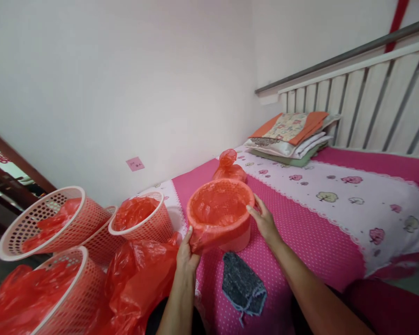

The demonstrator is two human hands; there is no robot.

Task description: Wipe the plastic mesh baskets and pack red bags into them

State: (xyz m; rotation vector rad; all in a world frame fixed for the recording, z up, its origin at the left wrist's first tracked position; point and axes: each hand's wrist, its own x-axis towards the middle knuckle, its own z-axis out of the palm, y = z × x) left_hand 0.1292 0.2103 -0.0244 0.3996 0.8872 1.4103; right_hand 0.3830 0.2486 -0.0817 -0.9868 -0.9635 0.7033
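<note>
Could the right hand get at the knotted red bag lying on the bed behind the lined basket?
Probably yes. The right hand rests on the far rim of the lined basket, and the knotted red bag lies just beyond it on the bed, with nothing between them but bare bedspread.

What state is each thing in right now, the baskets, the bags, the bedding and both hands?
Basket on bed: upright, lined with a red bag.
Left hand: gripping the bag's edge.
Right hand: open against the rim.
Tied bag: knotted shut.
Other baskets: tilted, lined.
Folded bedding: stacked.
</note>
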